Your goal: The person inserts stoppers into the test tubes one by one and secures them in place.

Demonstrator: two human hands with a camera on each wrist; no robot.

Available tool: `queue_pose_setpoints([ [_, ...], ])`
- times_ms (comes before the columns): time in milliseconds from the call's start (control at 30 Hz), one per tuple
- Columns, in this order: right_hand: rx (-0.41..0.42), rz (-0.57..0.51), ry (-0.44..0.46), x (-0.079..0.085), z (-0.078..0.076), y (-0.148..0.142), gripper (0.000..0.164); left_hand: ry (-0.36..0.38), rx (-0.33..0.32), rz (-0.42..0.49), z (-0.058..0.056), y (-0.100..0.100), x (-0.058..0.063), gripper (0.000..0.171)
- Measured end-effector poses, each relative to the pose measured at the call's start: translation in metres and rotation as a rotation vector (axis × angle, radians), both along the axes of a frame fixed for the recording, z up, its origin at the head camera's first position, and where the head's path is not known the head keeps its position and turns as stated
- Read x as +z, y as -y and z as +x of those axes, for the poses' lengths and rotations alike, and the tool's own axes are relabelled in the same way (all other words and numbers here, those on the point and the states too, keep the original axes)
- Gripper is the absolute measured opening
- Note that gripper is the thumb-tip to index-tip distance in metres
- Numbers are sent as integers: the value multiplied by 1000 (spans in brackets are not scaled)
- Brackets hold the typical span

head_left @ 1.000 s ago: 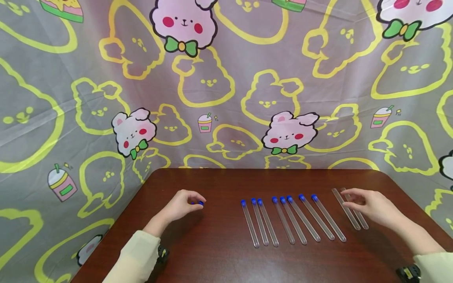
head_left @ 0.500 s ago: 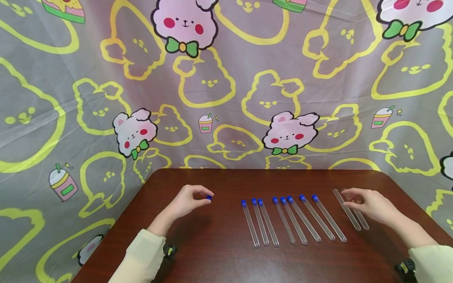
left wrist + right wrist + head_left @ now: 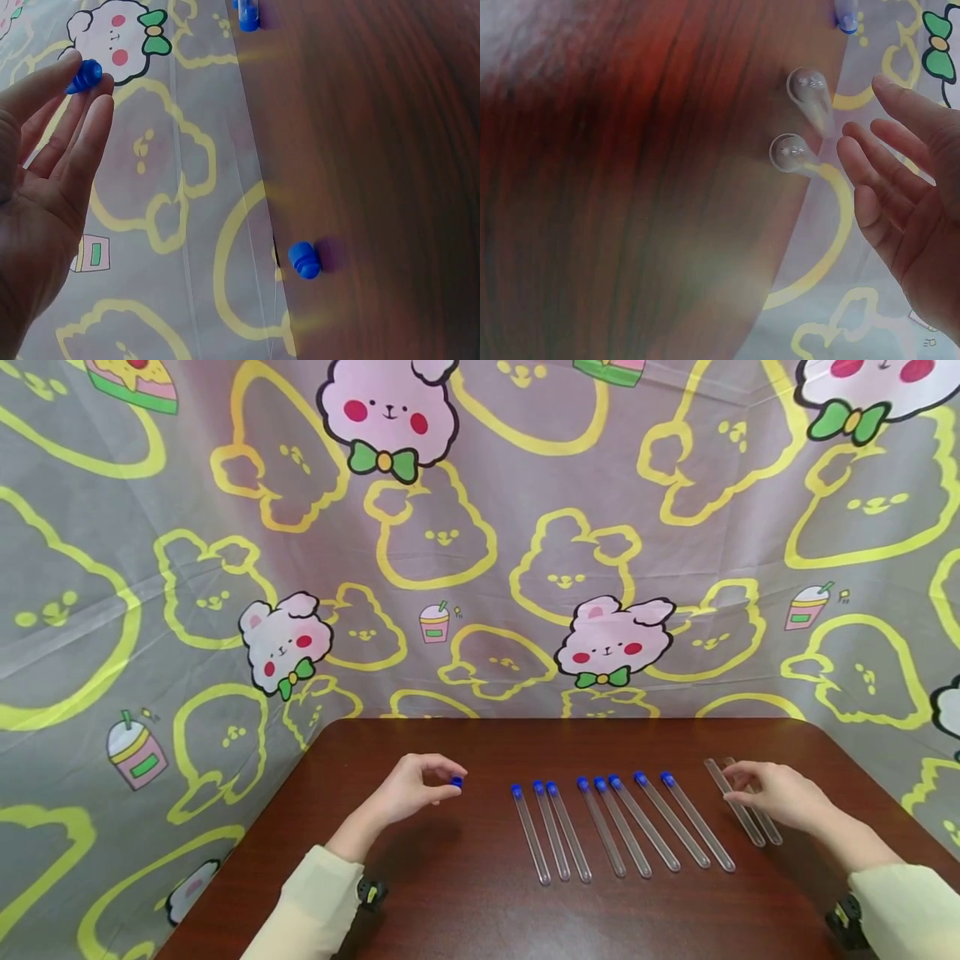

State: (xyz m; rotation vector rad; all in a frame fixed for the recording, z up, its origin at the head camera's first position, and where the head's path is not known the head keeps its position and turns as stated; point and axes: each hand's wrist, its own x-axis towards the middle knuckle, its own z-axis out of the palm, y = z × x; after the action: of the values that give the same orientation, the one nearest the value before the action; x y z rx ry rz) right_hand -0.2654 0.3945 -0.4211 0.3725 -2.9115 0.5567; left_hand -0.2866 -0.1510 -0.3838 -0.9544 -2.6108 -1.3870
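Observation:
Between thumb and fingertips my left hand (image 3: pixel 412 789) pinches a blue test tube cap (image 3: pixel 88 75), held above the table. A second blue cap (image 3: pixel 304 259) lies on the table in the left wrist view; in the head view the left hand hides it. My right hand (image 3: pixel 783 793) hovers at the right over two uncapped glass test tubes (image 3: pixel 752 833). Its fingers (image 3: pixel 862 154) are loosely bent, with a gap to the thumb and nothing held. In the right wrist view the rounded tube ends (image 3: pixel 808 84) lie on the table, apart from the fingers.
Several test tubes with blue caps (image 3: pixel 633 822) lie in a slanting row across the middle of the dark wooden table (image 3: pixel 465 893). A patterned cloth (image 3: pixel 495 543) hangs behind the table and along its sides.
My left hand has moved rightward, carrying the pinched cap away from where it was near the table. The right hand has shifted only slightly to the left; the tubes stay put.

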Motion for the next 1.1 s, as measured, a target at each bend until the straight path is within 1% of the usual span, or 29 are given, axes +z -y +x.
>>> queue_pose_setpoints([
  [200,6,-4,22,-5,-4,-4,40,21,-6,40,0,-9,-3,25],
  [300,12,-11,47,-6,-6,-5,40,28,-7,42,0,-15,-4,25],
  [400,14,-21,76,-7,-6,-4,41,15,-7,23,0,-20,-5,24],
  [500,12,-28,97,-7,-7,-3,44,-13,-14,8,0,-24,-7,24],
  [667,-10,-51,126,-8,-9,0,47,-38,-14,-18,-1,-27,-11,23],
  [833,-40,-71,179,-9,-11,3,46,-13,-29,-6,1,-30,-15,21],
  [967,-61,-88,227,-11,-10,5,41,7,-41,14,2,-35,-18,23],
  [1033,-64,-89,228,-12,-9,6,38,17,-45,24,3,-37,-18,24],
  [1100,-52,-85,214,-12,-9,6,35,24,-49,27,6,-40,-15,24],
])
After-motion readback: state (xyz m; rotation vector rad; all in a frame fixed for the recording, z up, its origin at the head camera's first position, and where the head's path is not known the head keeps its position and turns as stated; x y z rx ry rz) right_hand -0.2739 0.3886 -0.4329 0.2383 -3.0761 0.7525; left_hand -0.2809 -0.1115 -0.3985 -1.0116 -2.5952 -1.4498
